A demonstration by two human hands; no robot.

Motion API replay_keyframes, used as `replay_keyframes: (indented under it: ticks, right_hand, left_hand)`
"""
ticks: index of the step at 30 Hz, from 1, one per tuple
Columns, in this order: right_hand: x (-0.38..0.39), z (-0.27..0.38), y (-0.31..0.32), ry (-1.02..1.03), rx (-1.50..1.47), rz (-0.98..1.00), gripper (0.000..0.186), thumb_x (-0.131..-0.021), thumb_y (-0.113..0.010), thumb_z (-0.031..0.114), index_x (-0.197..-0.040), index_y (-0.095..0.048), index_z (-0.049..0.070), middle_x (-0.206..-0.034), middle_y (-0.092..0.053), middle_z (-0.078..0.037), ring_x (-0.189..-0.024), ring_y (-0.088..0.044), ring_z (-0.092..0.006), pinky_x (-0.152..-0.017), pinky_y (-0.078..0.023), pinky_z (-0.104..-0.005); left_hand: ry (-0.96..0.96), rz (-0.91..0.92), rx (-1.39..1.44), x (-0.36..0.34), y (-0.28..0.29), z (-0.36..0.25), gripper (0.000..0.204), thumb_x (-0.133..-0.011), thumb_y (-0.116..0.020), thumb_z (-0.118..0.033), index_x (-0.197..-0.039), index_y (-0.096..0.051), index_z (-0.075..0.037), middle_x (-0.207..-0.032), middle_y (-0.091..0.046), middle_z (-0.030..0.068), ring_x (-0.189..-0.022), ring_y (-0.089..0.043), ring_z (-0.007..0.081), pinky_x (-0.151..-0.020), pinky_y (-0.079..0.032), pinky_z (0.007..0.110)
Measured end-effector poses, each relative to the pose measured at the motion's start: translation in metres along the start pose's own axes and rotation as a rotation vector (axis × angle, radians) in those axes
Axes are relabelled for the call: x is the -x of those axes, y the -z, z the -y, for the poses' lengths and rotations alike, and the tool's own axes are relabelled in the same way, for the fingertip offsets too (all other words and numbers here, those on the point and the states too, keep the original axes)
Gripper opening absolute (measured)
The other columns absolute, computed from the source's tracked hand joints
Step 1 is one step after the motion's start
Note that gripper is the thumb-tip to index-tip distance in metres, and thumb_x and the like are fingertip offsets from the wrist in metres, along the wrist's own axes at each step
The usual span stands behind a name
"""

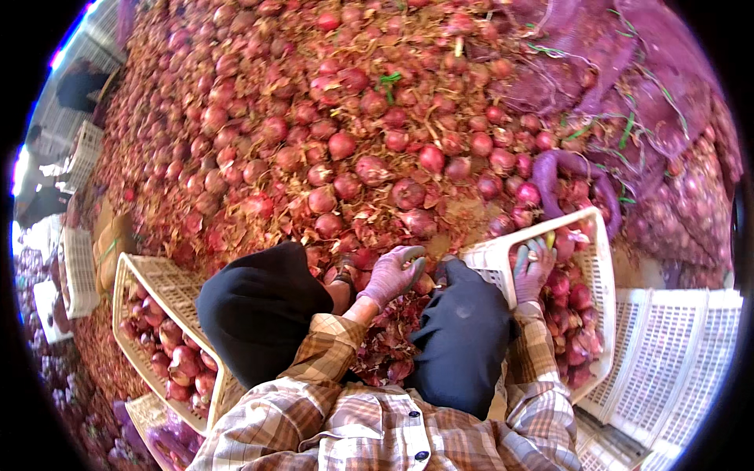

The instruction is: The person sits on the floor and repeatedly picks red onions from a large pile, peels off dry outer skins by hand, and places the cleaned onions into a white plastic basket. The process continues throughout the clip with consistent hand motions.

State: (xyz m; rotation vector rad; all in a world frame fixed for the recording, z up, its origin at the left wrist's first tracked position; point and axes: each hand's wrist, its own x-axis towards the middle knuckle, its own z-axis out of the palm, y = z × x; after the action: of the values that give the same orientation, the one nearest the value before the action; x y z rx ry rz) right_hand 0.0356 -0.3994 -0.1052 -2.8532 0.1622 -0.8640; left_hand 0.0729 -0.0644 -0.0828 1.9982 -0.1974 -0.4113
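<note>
Red onions (581,297): heaped in the right crate, under and beside the right hand's reach; many more lie loose in front of the person.
Right grip (533,271): gloved, inside the right crate near its left edge, fingers pointing away from the body over the onions; cannot tell whether it grasps one.
Left grip (394,276): gloved, between the knees, fingers partly bent and thumb side inward; cannot tell whether anything is held.
Right crate (606,298): pale plastic, slotted walls, just beside the right knee.
Loose skins (385,341): papery, between the legs, with some onions among them.
Left crate (181,302): pale, tilted, onions inside, beside the left knee.
Onion heap (342,145): spread widely ahead, mixed with dry skins.
Purple mesh sacks (683,196): at far right, beyond the right crate.
</note>
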Motion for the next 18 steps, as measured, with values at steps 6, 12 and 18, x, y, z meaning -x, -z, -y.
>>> replay_keyframes:
  ticks: [6,12,18]
  right_hand:
    - [0.001,-0.006,-0.011,0.039,-0.008,0.023,0.029,-0.093,-0.058,0.027,-0.111,-0.057,0.004,-0.118,-0.057,-0.015,-0.119,-0.052,-0.0325,-0.111,-0.030,-0.0526]
    - [-0.021,0.012,0.050,-0.097,-0.123,0.104,0.047,-0.098,-0.052,0.024,-0.135,-0.045,-0.005,-0.139,-0.047,-0.023,-0.129,-0.044,-0.0389,-0.112,-0.029,-0.0489]
    - [-0.103,0.093,0.059,0.149,-0.383,0.333,0.041,-0.095,-0.055,0.023,-0.130,-0.055,0.002,-0.122,-0.060,-0.018,-0.119,-0.053,-0.0335,-0.106,-0.036,-0.0457]
  left_hand:
    - [0.083,-0.027,0.084,-0.011,-0.010,0.017,0.034,-0.091,-0.063,-0.029,-0.115,-0.067,-0.004,-0.106,-0.068,0.0147,-0.097,-0.066,0.0237,-0.085,-0.051,0.034]
    - [0.075,0.014,0.083,-0.020,-0.017,0.014,0.036,-0.091,-0.060,-0.028,-0.118,-0.065,-0.006,-0.108,-0.068,0.0141,-0.100,-0.066,0.0260,-0.087,-0.051,0.035]
    - [-0.022,-0.078,-0.072,-0.070,-0.021,0.031,0.039,-0.094,-0.053,-0.036,-0.115,-0.066,-0.007,-0.102,-0.071,0.0125,-0.092,-0.067,0.0314,-0.087,-0.052,0.044]
